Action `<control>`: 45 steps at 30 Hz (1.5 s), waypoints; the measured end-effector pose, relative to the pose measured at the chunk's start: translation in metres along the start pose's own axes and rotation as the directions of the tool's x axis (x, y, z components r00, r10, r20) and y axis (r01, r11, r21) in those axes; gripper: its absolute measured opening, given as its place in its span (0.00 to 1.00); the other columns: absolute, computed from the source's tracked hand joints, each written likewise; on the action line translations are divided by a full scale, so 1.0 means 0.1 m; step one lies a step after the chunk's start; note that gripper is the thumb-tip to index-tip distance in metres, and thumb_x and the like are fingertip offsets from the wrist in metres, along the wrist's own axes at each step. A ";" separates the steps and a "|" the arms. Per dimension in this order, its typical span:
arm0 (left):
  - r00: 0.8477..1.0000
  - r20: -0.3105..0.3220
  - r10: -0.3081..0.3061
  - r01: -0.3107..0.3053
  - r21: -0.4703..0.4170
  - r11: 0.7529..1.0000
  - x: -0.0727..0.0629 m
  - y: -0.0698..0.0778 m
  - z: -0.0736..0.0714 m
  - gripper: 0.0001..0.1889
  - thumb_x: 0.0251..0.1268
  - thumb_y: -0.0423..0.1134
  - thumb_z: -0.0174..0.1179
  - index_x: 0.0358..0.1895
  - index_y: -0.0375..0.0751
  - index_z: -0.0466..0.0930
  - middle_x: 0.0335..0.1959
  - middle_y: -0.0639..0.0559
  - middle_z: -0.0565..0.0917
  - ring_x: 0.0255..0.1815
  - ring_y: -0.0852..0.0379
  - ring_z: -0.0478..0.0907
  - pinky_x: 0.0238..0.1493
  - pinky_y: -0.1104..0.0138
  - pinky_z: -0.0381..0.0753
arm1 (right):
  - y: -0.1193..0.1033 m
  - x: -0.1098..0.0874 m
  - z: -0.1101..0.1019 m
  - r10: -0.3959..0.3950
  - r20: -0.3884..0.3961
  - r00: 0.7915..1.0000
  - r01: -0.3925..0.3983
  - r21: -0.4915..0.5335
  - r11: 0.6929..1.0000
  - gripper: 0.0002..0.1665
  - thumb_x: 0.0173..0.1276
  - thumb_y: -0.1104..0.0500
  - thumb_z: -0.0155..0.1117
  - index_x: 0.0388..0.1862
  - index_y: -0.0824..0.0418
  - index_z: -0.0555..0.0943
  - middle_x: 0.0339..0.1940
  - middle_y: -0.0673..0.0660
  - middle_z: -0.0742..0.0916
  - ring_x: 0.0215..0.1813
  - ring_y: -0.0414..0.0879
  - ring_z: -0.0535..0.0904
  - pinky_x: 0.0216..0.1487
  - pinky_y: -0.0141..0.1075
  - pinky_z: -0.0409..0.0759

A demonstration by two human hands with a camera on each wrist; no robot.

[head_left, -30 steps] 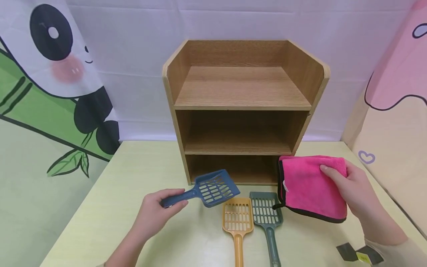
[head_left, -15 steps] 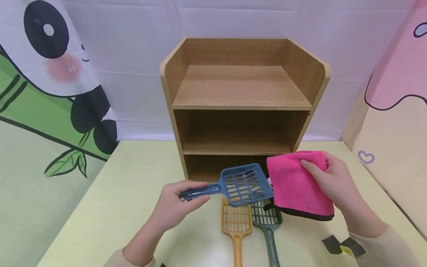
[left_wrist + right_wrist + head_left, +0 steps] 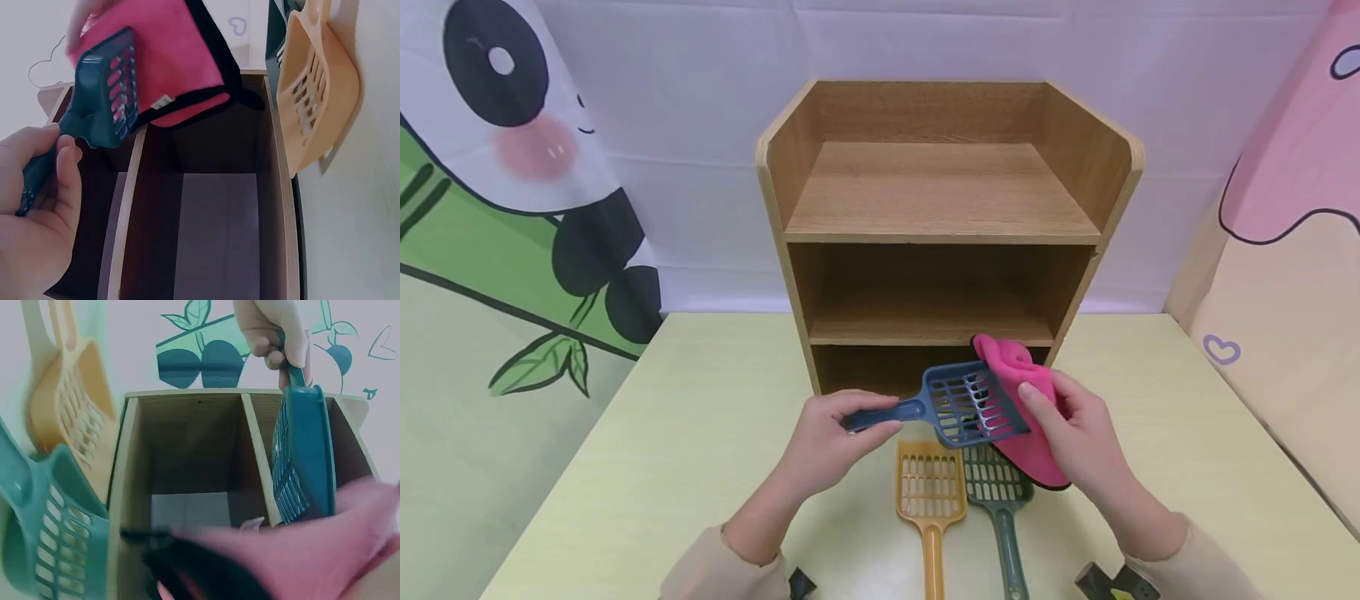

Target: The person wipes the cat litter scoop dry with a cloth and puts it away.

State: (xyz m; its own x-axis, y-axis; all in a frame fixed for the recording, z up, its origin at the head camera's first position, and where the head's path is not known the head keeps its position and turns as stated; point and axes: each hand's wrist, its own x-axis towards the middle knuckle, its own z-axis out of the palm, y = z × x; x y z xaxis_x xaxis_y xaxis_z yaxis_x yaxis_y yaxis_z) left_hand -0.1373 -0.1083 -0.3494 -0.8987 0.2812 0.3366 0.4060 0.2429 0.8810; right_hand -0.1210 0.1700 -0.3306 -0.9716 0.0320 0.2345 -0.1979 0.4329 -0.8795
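My left hand (image 3: 831,446) grips the handle of a blue litter scoop (image 3: 970,404), raised above the table with its slotted end to the right. In my right hand (image 3: 1086,433) is a pink cloth (image 3: 1030,450) with black edging, pinched between thumb and fingers. The cloth lies against the scoop's right edge and partly behind it. Below them, a yellow litter scoop (image 3: 931,492) and a dark green litter scoop (image 3: 1000,483) lie side by side on the table, handles toward me. The cloth is blurred in the right wrist view, where the blue scoop (image 3: 304,450) hangs beside it.
A wooden shelf unit (image 3: 943,237) with an open top and two lower compartments stands at the back of the pale table (image 3: 700,400). Behind it hangs a light fabric backdrop (image 3: 700,125) with cartoon prints on both sides.
The blue scoop has moved right in my left hand. My right hand has brought the pink cloth left, and the cloth has folded up against the scoop. The two scoops on the table stay put.
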 end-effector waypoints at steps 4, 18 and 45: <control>0.999 -0.005 0.034 -0.034 0.005 0.999 0.03 -0.03 0.04 0.14 0.51 0.32 0.70 0.43 0.36 0.86 0.40 0.44 0.87 0.37 0.56 0.82 0.28 0.71 0.81 | 0.08 0.00 0.04 -0.022 0.105 0.994 0.018 0.039 0.999 0.21 0.73 0.56 0.53 0.60 0.63 0.76 0.68 0.59 0.72 0.70 0.54 0.62 0.49 0.18 0.72; 0.996 0.030 0.081 -0.078 -0.080 0.994 0.06 -0.15 0.09 0.13 0.52 0.31 0.69 0.43 0.34 0.85 0.39 0.40 0.86 0.26 0.59 0.77 0.21 0.75 0.74 | 0.35 0.08 0.11 0.163 0.360 0.919 -0.274 0.283 0.919 0.49 0.63 0.60 0.65 0.75 0.53 0.46 0.61 0.67 0.73 0.55 0.49 0.78 0.49 0.37 0.82; 0.970 0.219 0.104 -0.117 0.045 0.992 -0.01 -0.18 -0.10 0.13 0.53 0.36 0.70 0.42 0.37 0.86 0.36 0.44 0.87 0.27 0.63 0.76 0.25 0.72 0.78 | 0.39 -0.01 0.20 0.056 0.195 0.979 -0.088 0.159 0.983 0.24 0.66 0.57 0.62 0.58 0.59 0.67 0.49 0.53 0.81 0.46 0.40 0.81 0.45 0.34 0.82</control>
State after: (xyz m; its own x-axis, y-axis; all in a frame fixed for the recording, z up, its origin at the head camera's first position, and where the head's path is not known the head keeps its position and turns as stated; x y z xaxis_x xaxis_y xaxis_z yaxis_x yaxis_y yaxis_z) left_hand -0.1454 -0.1217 -0.3619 -0.7932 0.5013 0.3456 0.5153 0.2503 0.8196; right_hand -0.1303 0.1690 -0.3738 -0.9877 -0.1205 0.0998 -0.1302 0.2794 -0.9513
